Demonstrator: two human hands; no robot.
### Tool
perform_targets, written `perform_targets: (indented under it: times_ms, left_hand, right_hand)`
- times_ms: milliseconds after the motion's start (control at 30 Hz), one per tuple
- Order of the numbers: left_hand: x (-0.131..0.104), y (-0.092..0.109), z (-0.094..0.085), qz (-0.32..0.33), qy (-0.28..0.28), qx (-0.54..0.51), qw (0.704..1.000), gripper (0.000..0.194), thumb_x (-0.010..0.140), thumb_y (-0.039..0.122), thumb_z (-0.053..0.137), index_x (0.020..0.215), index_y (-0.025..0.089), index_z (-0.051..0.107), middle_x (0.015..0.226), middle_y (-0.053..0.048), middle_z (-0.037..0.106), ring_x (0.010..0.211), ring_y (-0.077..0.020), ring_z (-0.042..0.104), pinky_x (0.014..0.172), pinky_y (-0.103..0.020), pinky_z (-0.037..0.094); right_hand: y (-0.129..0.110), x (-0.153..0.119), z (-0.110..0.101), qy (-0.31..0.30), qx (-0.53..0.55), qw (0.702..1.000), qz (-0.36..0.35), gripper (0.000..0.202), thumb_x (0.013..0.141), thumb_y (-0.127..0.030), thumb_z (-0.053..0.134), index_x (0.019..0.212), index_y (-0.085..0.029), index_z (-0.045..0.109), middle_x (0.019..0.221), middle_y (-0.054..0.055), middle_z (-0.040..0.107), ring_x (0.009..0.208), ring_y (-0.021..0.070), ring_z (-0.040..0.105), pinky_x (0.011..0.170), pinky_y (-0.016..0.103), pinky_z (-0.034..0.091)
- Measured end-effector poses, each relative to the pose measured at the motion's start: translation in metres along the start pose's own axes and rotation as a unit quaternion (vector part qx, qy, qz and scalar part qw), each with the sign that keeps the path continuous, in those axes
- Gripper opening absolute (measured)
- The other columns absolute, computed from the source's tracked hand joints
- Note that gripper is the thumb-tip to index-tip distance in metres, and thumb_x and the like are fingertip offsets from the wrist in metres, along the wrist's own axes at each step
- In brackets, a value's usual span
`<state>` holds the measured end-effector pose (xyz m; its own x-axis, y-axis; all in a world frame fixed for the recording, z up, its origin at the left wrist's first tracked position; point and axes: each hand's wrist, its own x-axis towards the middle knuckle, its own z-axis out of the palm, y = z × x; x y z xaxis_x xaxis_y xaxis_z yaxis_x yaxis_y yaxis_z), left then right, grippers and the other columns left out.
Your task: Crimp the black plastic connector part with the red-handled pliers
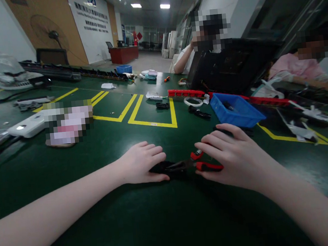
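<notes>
My left hand (146, 163) is closed round a small black part (171, 168) low over the green table (104, 221). My right hand (228, 157) grips red-handled pliers (204, 165), whose handles are spread a little. The metal jaws of the pliers point left and meet the black part beside my left thumb. What exactly the jaws touch is too dark and small to tell.
A blue bin (236, 110) stands beyond my right hand, near a white tape roll (193, 102) and black cable bundle (199, 112). A phone (69, 124) and white power strip (33, 122) lie left. Two people sit across, behind a black case (231, 66).
</notes>
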<state>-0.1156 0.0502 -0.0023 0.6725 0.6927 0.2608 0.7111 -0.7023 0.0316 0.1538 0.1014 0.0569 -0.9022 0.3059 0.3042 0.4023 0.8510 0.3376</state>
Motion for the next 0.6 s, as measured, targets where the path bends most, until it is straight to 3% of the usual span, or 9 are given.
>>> perform_targets:
  times_ms: [267,600]
  left_hand:
    - [0.002,-0.001,-0.001,-0.005,-0.013,-0.02,1.0,0.038,0.09,0.057,0.055,0.091,0.019,0.058,0.089,-0.003,0.06,0.074,-0.0186,0.056,0.066,-0.031,0.035]
    - [0.003,-0.003,-0.002,-0.012,-0.012,-0.052,0.998,0.035,0.087,0.054,0.06,0.092,0.019,0.058,0.089,-0.002,0.059,0.077,-0.0183,0.056,0.068,-0.031,0.037]
  right_hand:
    - [0.008,0.012,0.002,-0.038,0.013,0.999,-0.028,0.027,0.075,-0.05,0.064,0.084,-0.024,0.064,0.077,0.006,0.065,0.074,0.0252,0.059,0.088,0.047,0.038]
    - [0.026,-0.017,0.026,0.049,0.059,0.996,0.042,0.03,0.081,-0.047,0.063,0.096,-0.02,0.062,0.087,0.005,0.07,0.079,0.0234,0.065,0.084,0.043,0.039]
